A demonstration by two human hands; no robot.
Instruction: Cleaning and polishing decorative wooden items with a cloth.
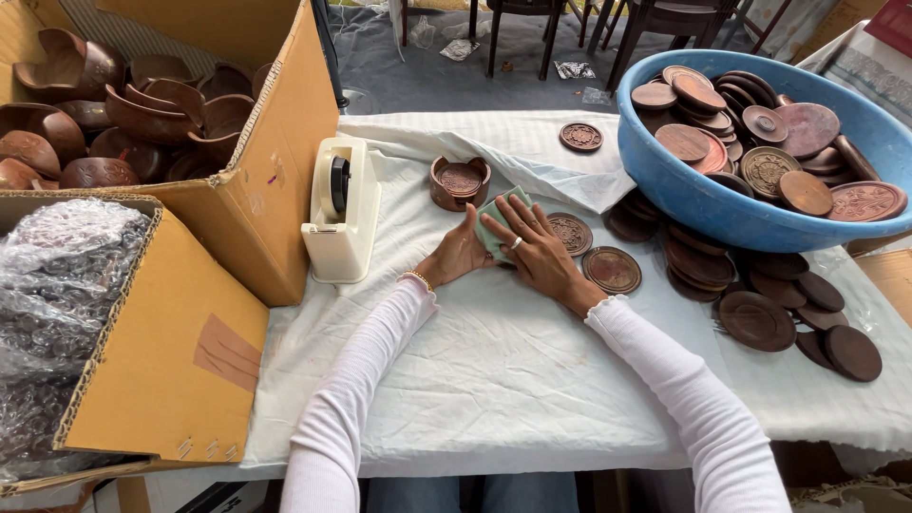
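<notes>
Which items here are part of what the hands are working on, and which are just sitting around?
In hand:
left hand and right hand, both on the green cloth
carved wooden discs beside them
round wooden holder

Lying about:
tape dispenser
blue basin of discs
cardboard box of wooden bowls
bubble wrap

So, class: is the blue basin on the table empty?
No. The blue basin is heaped with round brown wooden discs, and more discs lie on the white cloth beside it.
</notes>
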